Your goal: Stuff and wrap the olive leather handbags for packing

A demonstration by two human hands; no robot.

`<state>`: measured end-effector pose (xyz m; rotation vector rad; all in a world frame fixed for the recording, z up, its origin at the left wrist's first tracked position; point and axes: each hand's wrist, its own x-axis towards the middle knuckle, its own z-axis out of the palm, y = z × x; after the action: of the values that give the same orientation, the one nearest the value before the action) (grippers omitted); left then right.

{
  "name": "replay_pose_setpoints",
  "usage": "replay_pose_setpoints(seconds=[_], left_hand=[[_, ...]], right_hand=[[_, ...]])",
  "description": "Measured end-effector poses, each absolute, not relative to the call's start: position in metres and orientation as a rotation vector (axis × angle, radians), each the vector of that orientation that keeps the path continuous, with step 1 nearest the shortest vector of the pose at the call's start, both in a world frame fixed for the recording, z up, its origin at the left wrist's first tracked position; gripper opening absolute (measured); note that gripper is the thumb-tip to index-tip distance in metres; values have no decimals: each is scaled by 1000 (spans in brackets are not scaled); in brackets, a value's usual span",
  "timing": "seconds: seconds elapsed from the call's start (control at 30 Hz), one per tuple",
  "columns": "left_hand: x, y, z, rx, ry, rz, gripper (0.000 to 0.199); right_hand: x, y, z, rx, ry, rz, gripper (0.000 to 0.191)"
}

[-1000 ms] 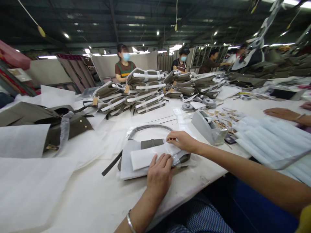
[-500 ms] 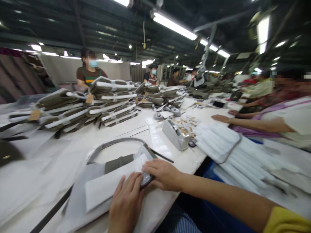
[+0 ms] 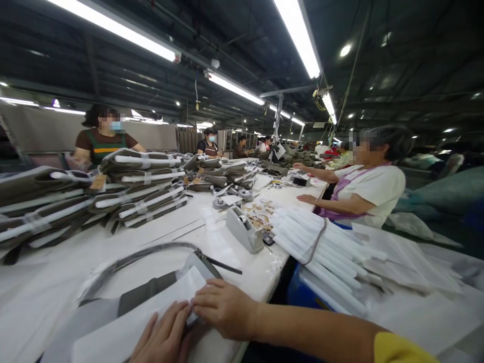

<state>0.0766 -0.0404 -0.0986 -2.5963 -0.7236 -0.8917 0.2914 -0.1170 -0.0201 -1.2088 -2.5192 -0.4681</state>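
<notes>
Near the bench's (image 3: 253,275) front edge, the left hand (image 3: 166,338) lies flattened on white wrap (image 3: 132,315); the right hand (image 3: 227,308) curls at its end, grip unclear.

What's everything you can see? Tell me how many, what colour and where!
Flat white table: one, white, middle
Fabric bag with looped strap: one, olive-grey, lower left
Flat strip: one, white, on that bag
Folded bags with white rolls: many, olive, left pile
Angular tape dispenser: one, grey, centre
Round tape rolls: at least two, grey, beyond dispenser
Small tags: many, tan, by dispenser
Long tubes: many, white, right of dispenser
Thin sheets: several, white, right
People: at least five, varied clothes, beyond and right
Long lights: several, white, overhead
Sleeve: one, yellow, lower right
Hands: two, bare, on the bag's wrapping
</notes>
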Motion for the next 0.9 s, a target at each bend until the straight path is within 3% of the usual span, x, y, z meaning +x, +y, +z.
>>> replay_pose_setpoints(seconds=[0.23,0.43,0.63,0.8,0.9], left_hand=[[81,-75,-52,-2680,-922,-977,26],[85,-85,-34,-2781,-1072,-994,29],[85,-86,-38,-2816,-1104,-1016,29],[87,-85,-39,-2804,-1116,-1025,29],[87,-84,-38,-2801,-1121,-1001,31]], right_hand=[[291,-126,-17,-1050,-2449,-403,18],[284,-128,-15,-1334,-2348,-252,44],[278,-121,2,-1416,-2310,-203,21],[285,-86,0,-1452,-2428,-166,43],[290,-69,-12,-1476,-2473,-95,45]])
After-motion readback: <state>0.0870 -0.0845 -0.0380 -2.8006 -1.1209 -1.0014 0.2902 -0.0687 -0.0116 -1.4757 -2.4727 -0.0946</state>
